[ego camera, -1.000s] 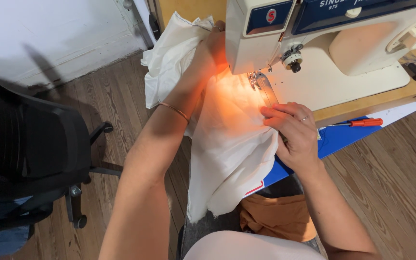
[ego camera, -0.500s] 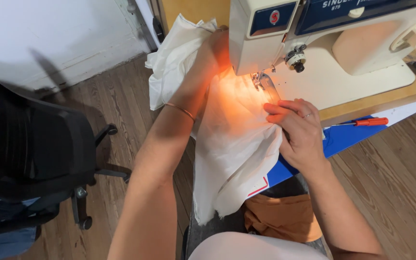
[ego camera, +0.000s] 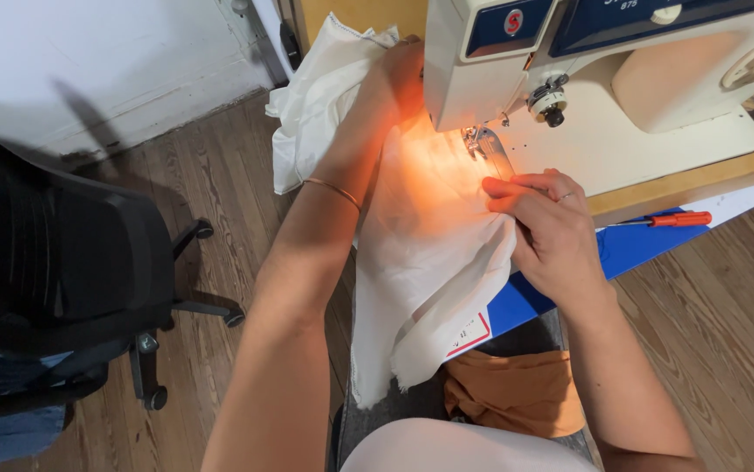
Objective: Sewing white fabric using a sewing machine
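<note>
A white cloth (ego camera: 434,253) lies under the presser foot (ego camera: 479,142) of a cream sewing machine (ego camera: 622,96) and hangs off the table edge. My right hand (ego camera: 552,229) pinches the cloth just in front of the foot. My left hand (ego camera: 397,79) reaches behind the machine head and rests on the bunched cloth there; its fingers are partly hidden. A thin bracelet (ego camera: 333,188) sits on my left wrist. The machine's lamp lights the cloth orange.
An orange-handled screwdriver (ego camera: 670,219) lies on the wooden table (ego camera: 691,179) right of my hand, next to a blue sheet (ego camera: 630,249). A black office chair (ego camera: 71,271) stands on the wood floor at left. Brown fabric (ego camera: 512,393) lies below the table.
The view has shifted slightly; both hands keep their hold on the cloth at the presser foot, with the cloth in almost the same place.
</note>
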